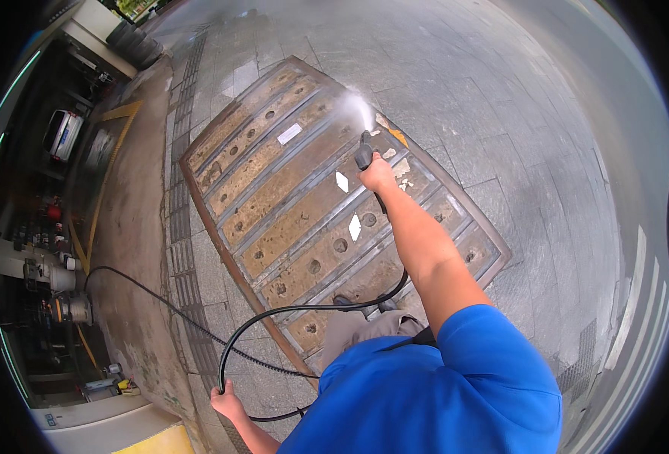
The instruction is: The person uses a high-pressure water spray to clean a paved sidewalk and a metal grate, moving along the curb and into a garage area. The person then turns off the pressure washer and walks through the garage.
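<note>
My right hand reaches forward and is closed round a dark spray gun. White spray shoots from its tip onto the far right part of a large cover of concrete slabs in metal frames. A black hose runs back from the gun in a loop. Low on the left, my left hand is wrapped round that hose. Two white diamond-shaped plates and a white rectangular plate lie on the slabs. My shoes, partly hidden, stand on the cover's near part.
Grey paving surrounds the cover. To the left is an open workshop with a white car, a yellow frame and a machine. Stacked tyres stand at the far left. More hose trails across the ground there.
</note>
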### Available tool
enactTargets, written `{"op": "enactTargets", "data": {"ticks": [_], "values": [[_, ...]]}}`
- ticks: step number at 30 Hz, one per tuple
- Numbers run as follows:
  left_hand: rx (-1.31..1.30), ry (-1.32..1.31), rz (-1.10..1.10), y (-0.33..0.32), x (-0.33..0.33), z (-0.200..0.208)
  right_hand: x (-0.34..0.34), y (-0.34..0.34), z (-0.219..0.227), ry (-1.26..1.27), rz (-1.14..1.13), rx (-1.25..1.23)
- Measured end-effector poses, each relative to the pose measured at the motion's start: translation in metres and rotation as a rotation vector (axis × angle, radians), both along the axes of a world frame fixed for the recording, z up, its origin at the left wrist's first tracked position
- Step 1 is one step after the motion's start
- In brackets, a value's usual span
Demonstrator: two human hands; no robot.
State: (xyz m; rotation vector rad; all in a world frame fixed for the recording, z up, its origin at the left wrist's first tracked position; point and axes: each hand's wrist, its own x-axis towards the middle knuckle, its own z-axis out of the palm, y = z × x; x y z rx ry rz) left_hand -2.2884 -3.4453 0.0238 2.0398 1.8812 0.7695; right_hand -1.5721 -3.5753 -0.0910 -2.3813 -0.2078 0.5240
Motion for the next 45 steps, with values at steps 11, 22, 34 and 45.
{"op": "enactTargets", "data": {"ticks": [11, 22, 34, 45], "values": [[0.028, 0.075, -0.056, 0.233, 0.139, -0.051, 0.102, -0.029, -0.107, 0.107, -0.732, -0.186], [0.02, 0.071, -0.042, 0.512, 0.332, 0.018, 0.171, 0.297, 0.0, 0.0, -0.348, 0.081], [0.055, 0.189, -0.135, 0.545, 0.487, -0.019, 0.417, 0.475, 0.048, 0.043, -0.349, 0.145], [-0.108, 0.086, -0.459, 0.543, 0.721, -0.019, 0.563, 0.289, -0.058, 0.073, -0.762, 0.114]]}}
